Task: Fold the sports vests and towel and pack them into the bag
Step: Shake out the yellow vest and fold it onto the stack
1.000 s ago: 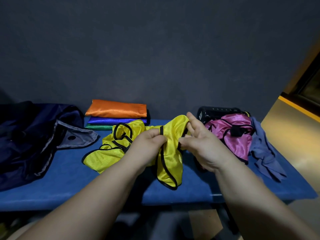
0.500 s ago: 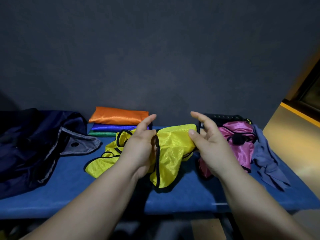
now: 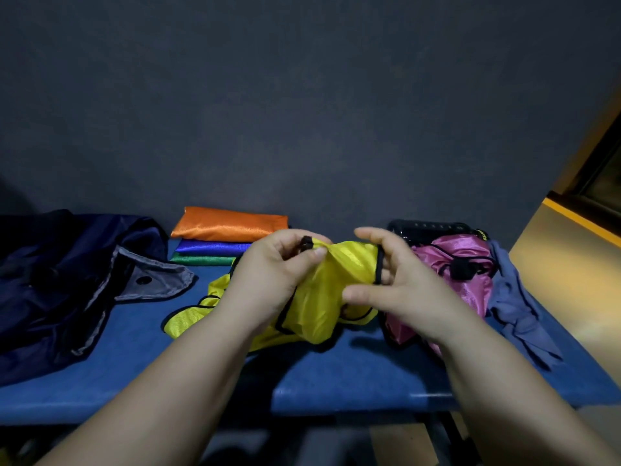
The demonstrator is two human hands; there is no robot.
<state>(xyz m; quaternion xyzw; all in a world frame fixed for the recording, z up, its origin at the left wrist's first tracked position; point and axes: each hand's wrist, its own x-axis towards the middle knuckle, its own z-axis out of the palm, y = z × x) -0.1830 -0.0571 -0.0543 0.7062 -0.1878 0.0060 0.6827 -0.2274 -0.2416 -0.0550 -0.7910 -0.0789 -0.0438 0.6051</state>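
Over blue bench (image 3: pixel 336 378) | left hand (image 3: pixel 275 277) grip pinches yellow vest (image 3: pixel 339 274) | right hand (image 3: pixel 403 290) grip pinches vest edge

Likely a gym or sports changing area, dimly lit. A long blue padded bench (image 3: pixel 336 381) runs beneath the grip, where a left hand (image 3: pixel 268 274) and right hand (image 3: pixel 396 287) hold a yellow vest (image 3: pixel 322 297), and it backs onto a plain dark grey wall (image 3: pixel 302 112). Behind the grip to its left sits a stack of folded vests (image 3: pixel 228 223). Further left slumps a navy bag (image 3: pixel 60 280). To the right lie a pink vest (image 3: pixel 460 264) and a grey-blue towel (image 3: pixel 517 307). Far right is tan floor (image 3: pixel 564 264) with a yellow stripe.
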